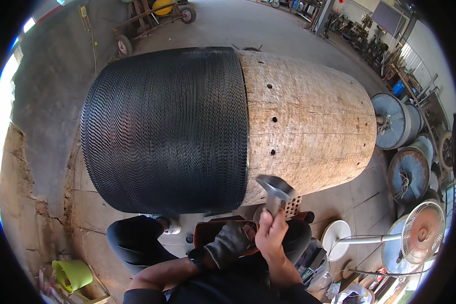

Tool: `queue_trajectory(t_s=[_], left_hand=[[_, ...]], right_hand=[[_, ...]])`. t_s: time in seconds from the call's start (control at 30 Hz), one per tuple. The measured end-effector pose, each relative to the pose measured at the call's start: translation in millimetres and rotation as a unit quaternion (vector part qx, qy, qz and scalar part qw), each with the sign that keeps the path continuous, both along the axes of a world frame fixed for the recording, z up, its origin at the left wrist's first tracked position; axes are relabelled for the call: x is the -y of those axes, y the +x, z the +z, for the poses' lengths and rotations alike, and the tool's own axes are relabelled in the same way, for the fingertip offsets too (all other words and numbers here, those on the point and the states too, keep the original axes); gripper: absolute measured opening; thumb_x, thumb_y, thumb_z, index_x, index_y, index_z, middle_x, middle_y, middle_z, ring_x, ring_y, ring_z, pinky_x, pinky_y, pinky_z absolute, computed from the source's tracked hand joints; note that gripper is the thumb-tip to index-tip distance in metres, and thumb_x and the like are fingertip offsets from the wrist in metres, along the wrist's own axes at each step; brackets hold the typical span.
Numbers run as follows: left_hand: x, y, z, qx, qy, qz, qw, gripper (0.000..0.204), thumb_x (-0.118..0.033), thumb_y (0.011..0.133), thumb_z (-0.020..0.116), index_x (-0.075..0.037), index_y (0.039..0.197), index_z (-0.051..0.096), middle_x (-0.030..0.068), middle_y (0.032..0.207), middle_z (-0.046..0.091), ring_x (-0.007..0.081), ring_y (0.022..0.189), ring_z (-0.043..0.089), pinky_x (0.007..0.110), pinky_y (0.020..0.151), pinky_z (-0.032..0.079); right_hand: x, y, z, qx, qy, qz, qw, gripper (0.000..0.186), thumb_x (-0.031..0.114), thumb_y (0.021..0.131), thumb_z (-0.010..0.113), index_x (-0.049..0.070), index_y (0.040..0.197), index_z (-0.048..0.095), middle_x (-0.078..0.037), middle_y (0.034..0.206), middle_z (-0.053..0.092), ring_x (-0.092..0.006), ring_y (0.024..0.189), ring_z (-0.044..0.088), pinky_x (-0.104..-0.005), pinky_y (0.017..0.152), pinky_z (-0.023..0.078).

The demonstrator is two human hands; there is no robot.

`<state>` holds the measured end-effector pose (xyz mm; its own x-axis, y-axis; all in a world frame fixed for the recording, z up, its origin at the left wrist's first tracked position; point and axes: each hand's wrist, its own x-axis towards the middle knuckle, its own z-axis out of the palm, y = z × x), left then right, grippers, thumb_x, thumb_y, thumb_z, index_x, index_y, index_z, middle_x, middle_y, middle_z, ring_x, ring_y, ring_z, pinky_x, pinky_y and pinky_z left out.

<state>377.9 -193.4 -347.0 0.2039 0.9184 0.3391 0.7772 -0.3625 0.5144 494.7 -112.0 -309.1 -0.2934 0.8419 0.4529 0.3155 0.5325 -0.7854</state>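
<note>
A large wooden drum [309, 119] lies on its side before me. Its left half is wrapped in rows of black toothed metal strip [167, 126]; the right half is bare pale wood with dark holes. My bare right hand [271, 232] is closed round the handle of a hammer [276, 187], its steel head raised close to the drum's lower near side. My left hand [229, 244], in a grey glove with bare fingertips, is curled over an orange-brown box [203, 234] between my knees. Whatever its fingers hold is hidden.
At the right stand several metal reels [409, 175] and a white fan [423, 232] lying tilted. A block with round holes [293, 206] sits beside my right knee. A yellow-green bucket [72, 275] is at lower left, and a wheeled cart [154, 20] stands beyond the drum.
</note>
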Motion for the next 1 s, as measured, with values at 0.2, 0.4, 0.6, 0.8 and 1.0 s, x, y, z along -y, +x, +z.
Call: queue_trajectory(t_s=[0.2,0.4,0.6,0.8,1.0], left_hand=[[-11,-53,57,-0.052,0.219,0.145,0.963,0.025,-0.012,0.077,0.072,-0.010,0.098,0.057,0.0089,0.096,0.059,0.0271,0.074,0.058,0.046,0.070,0.043],[-56,-138,108,-0.107,0.386,0.219,0.890,0.045,0.001,0.070,0.072,-0.010,0.110,0.055,0.0078,0.104,0.058,0.0258,0.086,0.061,0.045,0.079,0.049],[-77,-150,111,-0.128,0.434,0.306,0.838,0.041,0.002,0.077,0.068,-0.010,0.113,0.055,0.0061,0.104,0.059,0.0246,0.085,0.062,0.044,0.079,0.049],[-70,-149,121,-0.148,0.397,0.284,0.860,0.044,-0.006,0.075,0.067,-0.008,0.118,0.057,0.0098,0.106,0.058,0.0300,0.092,0.062,0.052,0.083,0.050],[-75,-151,119,-0.177,0.402,0.308,0.844,0.042,-0.009,0.073,0.068,-0.009,0.114,0.059,0.0107,0.107,0.057,0.0308,0.096,0.061,0.052,0.086,0.051]], right_hand=[[-12,-4,-15,0.166,0.060,-0.037,0.984,0.015,0.012,0.099,0.059,-0.003,0.102,0.056,-0.023,0.079,0.061,-0.0482,0.068,0.061,-0.0421,0.059,0.050],[7,3,-3,-0.165,0.087,0.018,0.982,0.010,0.007,0.099,0.053,-0.002,0.102,0.058,-0.019,0.075,0.061,-0.0355,0.060,0.063,-0.0406,0.054,0.049],[-4,-5,11,0.072,0.064,0.002,0.995,0.015,0.007,0.100,0.053,-0.003,0.111,0.056,-0.014,0.070,0.061,-0.0316,0.058,0.065,-0.0392,0.052,0.048],[-6,-1,0,0.022,0.140,-0.017,0.990,0.010,0.007,0.098,0.056,-0.003,0.099,0.054,-0.015,0.072,0.060,-0.0315,0.056,0.062,-0.0370,0.051,0.048],[9,1,1,0.013,0.101,-0.015,0.995,0.015,0.012,0.101,0.052,-0.003,0.098,0.052,-0.014,0.072,0.063,-0.0264,0.062,0.067,-0.0369,0.054,0.048]])
